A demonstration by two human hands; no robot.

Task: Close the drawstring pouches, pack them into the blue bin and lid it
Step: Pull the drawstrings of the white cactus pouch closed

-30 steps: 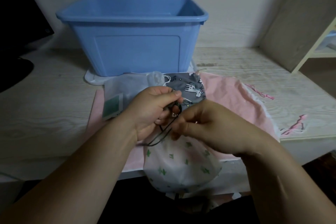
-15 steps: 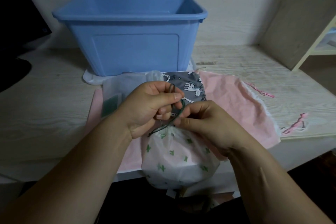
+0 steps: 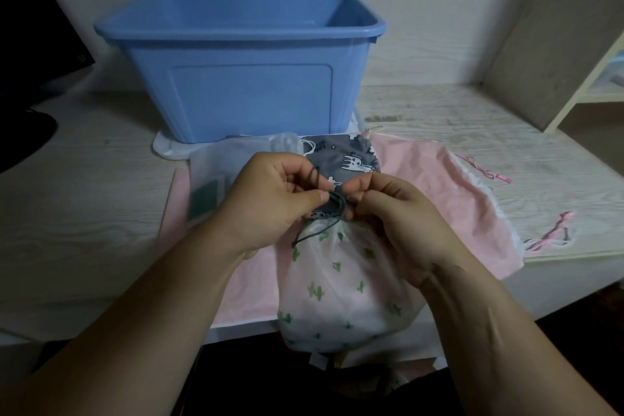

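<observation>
Both bare forearms reach from the bottom corners to the frame's centre. The left hand [image 3: 270,203] and right hand [image 3: 401,216] meet there, curled fingers pinching a thin dark green cord [image 3: 338,208].

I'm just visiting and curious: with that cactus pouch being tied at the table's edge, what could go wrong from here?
1. The cactus pouch bulges past the front edge of the table, seemingly held up only by the dark cord that the left hand and right hand pinch; a slip could drop it to the floor.
2. The cord loops loosely between the fingers, so it might knot or tangle rather than cinch cleanly.
</observation>
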